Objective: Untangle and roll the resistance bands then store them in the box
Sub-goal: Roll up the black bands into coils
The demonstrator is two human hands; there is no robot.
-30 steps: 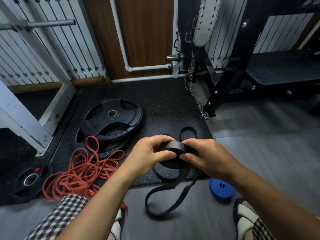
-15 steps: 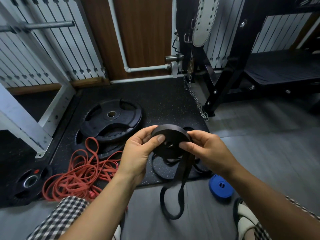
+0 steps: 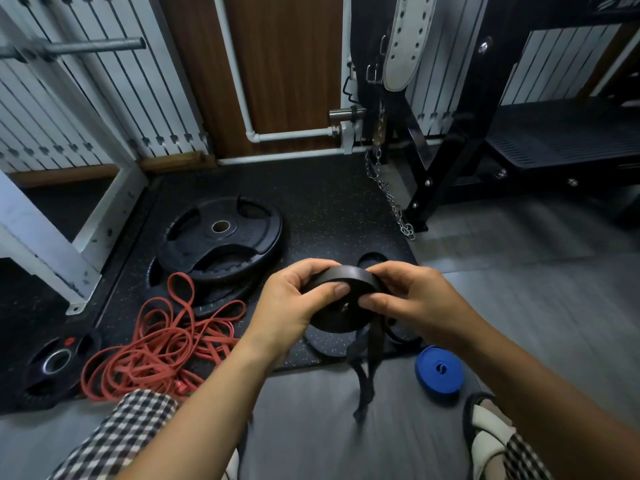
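Black band roll (image 3: 341, 299) between both curled hands

A black speckled rubber mat (image 3: 329, 199) covers the floor at 12 o'clock and meets grey floorboards (image 3: 519, 292) toward 3 o'clock. White radiators (image 3: 69, 98) line the wall at 10 o'clock, beside a brown wood panel (image 3: 287, 64) crossed by a white pipe (image 3: 294, 136). A black bench (image 3: 561, 143) stands at 2 o'clock (a white belt (image 3: 408, 39) and a chain (image 3: 390, 195) hang left of it). A white rack post (image 3: 104, 209) slants at 9 o'clock.

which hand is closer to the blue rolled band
Right. The right hand is up-left of the blue rolled band; the left hand is farther left, across the black band.
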